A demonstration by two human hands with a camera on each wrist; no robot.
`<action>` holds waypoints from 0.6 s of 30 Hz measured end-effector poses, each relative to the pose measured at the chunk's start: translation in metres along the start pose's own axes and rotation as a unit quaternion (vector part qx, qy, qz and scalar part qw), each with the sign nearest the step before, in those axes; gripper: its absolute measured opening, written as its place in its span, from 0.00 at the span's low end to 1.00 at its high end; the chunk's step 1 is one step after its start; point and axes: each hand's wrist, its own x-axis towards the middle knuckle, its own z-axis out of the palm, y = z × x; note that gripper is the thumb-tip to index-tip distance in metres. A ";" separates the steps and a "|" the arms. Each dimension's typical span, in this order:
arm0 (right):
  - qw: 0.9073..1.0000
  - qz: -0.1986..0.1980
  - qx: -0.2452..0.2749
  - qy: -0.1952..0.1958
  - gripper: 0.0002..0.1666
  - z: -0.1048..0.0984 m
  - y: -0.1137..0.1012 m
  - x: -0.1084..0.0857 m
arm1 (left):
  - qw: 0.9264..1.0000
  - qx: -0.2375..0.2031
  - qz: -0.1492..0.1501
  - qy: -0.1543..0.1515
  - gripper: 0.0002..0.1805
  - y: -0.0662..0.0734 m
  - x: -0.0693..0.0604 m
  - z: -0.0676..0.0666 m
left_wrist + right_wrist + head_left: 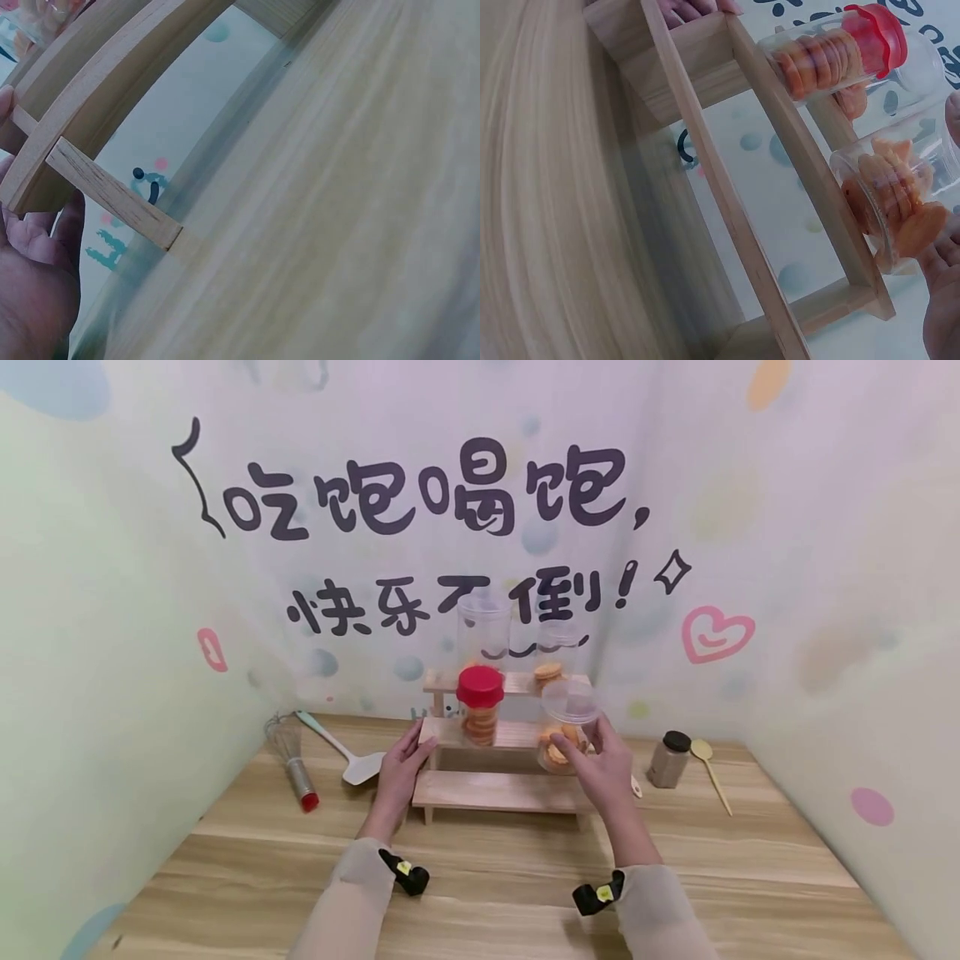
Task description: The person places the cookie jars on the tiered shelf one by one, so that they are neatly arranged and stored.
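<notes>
A three-step wooden display stand (495,791) stands on the table. My left hand (401,768) grips the left end of its middle step; in the left wrist view some fingers (69,225) reach beneath the board. My right hand (609,768) holds a clear jar of cookies (889,187) at the right of the middle step, thumb in front; its far fingers are partly hidden. A red-lidded jar of stacked cookies (480,714) stands on the same step, toward the left. Behind, on the top step, are a tall clear jar (483,631) and another clear jar with cookies (549,673).
On the left lie a whisk (298,772) and a white spatula (362,767). A black-capped jar (670,760) and a wooden spoon (708,764) are on the right. A printed curtain (420,410) hangs close behind the stand.
</notes>
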 end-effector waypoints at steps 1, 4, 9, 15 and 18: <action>1.000 0.000 0.003 -0.001 0.38 0.001 -0.003 0.000 | 1.000 0.002 -0.005 -0.001 0.36 0.001 0.001 0.000; 1.000 0.001 0.007 -0.002 0.37 0.004 0.000 0.002 | 1.000 0.011 -0.013 -0.002 0.35 0.002 0.001 0.001; 1.000 0.001 -0.010 -0.006 0.31 0.007 0.019 0.006 | 1.000 0.012 -0.007 0.005 0.35 0.002 0.002 0.000; 1.000 -0.004 -0.028 -0.001 0.34 0.005 0.024 0.007 | 1.000 0.010 0.006 0.007 0.37 -0.003 0.001 0.001; 1.000 -0.006 -0.019 -0.002 0.32 0.004 0.024 0.008 | 1.000 0.017 0.014 0.010 0.39 -0.004 0.001 0.002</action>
